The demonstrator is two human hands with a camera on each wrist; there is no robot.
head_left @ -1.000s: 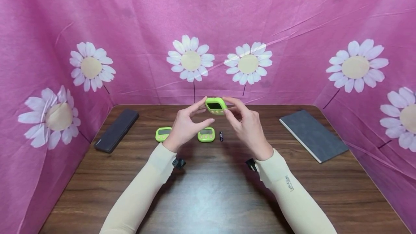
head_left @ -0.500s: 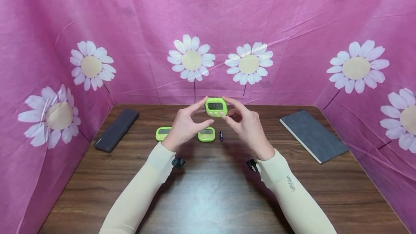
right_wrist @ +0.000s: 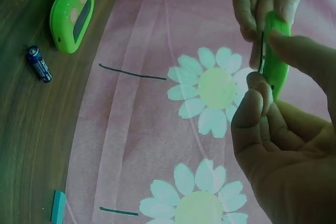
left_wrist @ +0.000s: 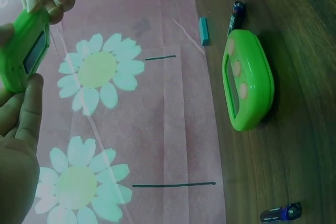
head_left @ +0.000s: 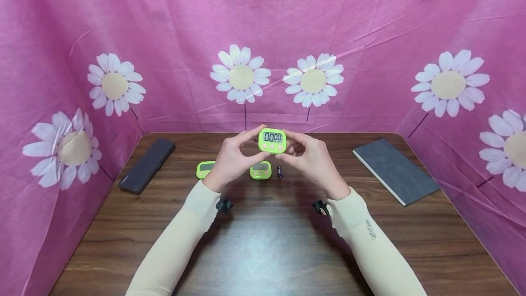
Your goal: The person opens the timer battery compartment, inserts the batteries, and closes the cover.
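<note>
Timer (head_left: 272, 140) of lime-green plastic, rounded and reading zeros, is held in the air over a dark brown wood-grain table (head_left: 263, 250), its display turned toward the head camera. One side is pinched between thumb and forefinger of the left hand (head_left: 233, 159), the other likewise by the right hand (head_left: 315, 161). On the tabletop, a second lime-green timer (head_left: 260, 171) is seen just beside a small dark blue battery (head_left: 280, 172); a third lime-green timer (head_left: 205, 169) is partly hidden by the left hand. A closed black oblong case (head_left: 147, 166) is pictured at left, its contents concealed, and a dark grey flat notebook (head_left: 395, 171) at right, before a pink daisy-print cloth (head_left: 271, 13).

From the left wrist, the held timer is shown gripped from both sides; a blue-ended cylindrical battery (left_wrist: 282, 212) and a teal block (left_wrist: 203, 31) are also captured.

From the right wrist, the held timer is caught edge-on between both hands' fingers.
</note>
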